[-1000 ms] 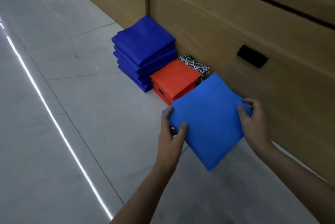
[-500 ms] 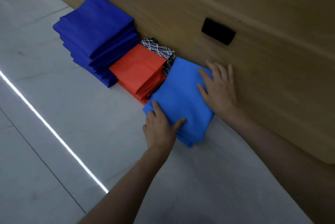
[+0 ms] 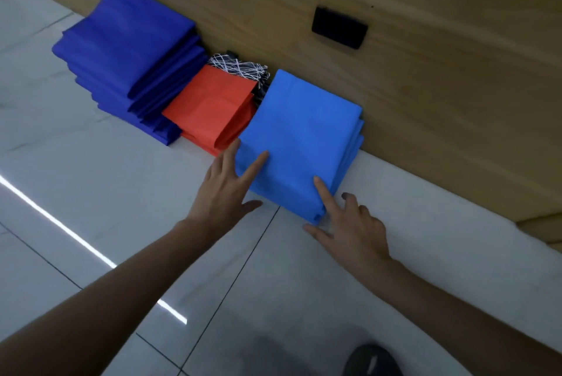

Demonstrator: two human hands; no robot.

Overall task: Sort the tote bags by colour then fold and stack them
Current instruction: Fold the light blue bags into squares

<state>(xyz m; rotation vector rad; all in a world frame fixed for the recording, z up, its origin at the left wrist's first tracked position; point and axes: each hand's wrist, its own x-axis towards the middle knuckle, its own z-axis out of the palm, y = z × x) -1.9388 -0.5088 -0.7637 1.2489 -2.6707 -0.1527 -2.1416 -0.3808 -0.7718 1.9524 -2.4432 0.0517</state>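
Note:
Three stacks of folded tote bags line the wooden wall on the floor: a tall dark blue stack (image 3: 130,56) at the left, a low red stack (image 3: 213,108) in the middle, and a light blue stack (image 3: 304,138) at the right. A black-and-white patterned bag (image 3: 240,66) is wedged behind the red one. My left hand (image 3: 225,190) lies flat with straight fingers touching the near left corner of the light blue stack. The index finger of my right hand (image 3: 349,229) rests on the stack's near right corner, and the hand holds nothing.
The wooden cabinet wall (image 3: 425,101) with a black recessed handle (image 3: 339,27) stands right behind the stacks. Pale floor tiles (image 3: 91,178) spread out to the left and toward me. A dark shoe (image 3: 371,360) shows at the bottom edge.
The light blue bag went from held in the air to lying on its stack against the wall. Both hands have slid back to the stack's near corners.

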